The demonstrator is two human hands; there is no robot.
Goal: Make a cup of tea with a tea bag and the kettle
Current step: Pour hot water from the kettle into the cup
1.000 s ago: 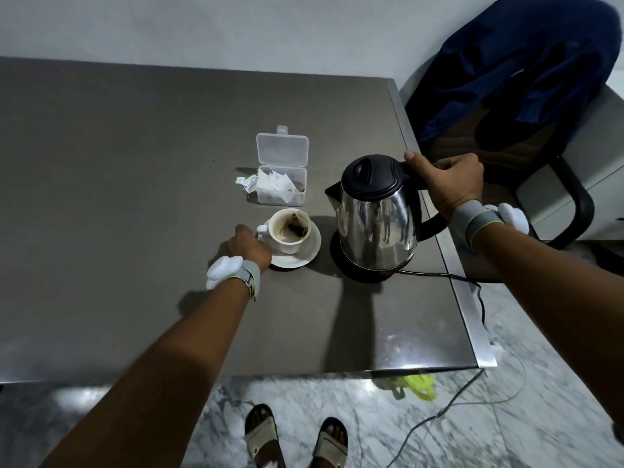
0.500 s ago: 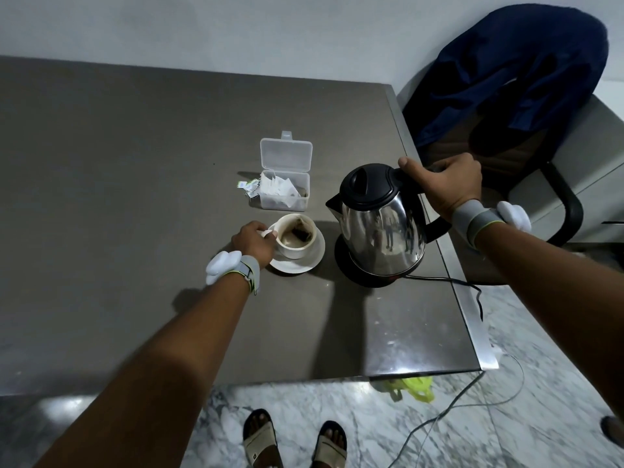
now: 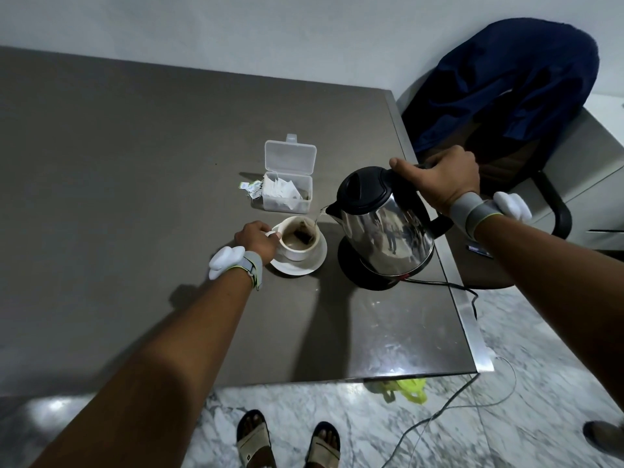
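Head view: the right grip (image 3: 442, 184) is clenched round the black handle of the kettle (image 3: 385, 231), thumb laid forward toward the lid. The kettle is tipped to the left above its base (image 3: 358, 275), with the spout near the rim of the cup (image 3: 299, 244). A thin stream of water (image 3: 319, 216) runs from the spout into the cup. The left grip (image 3: 258, 239) pinches the cup's handle, steadying the cup on its saucer (image 3: 304, 265), which sits on the tabletop (image 3: 135, 197) just left of the base. The tea bag (image 3: 301, 235) lies inside the cup in shallow brownish liquid.

Pouring looks to be the step in hand, and the cup seems only partly filled. The next move calls for an even tilt with the stream aimed inside the rim. After that the kettle needs righting before the cup brims, then seating back on the base. The left fingers sit close to the hot stream, so a splash is a risk.

Fingers cover both handles. Whether the kettle's lower edge touches the base cannot be told, nor how much water it holds. No string or tag on the tea bag can be made out. The print on the sachets in the open plastic box (image 3: 287, 194) behind the cup is too small to read.
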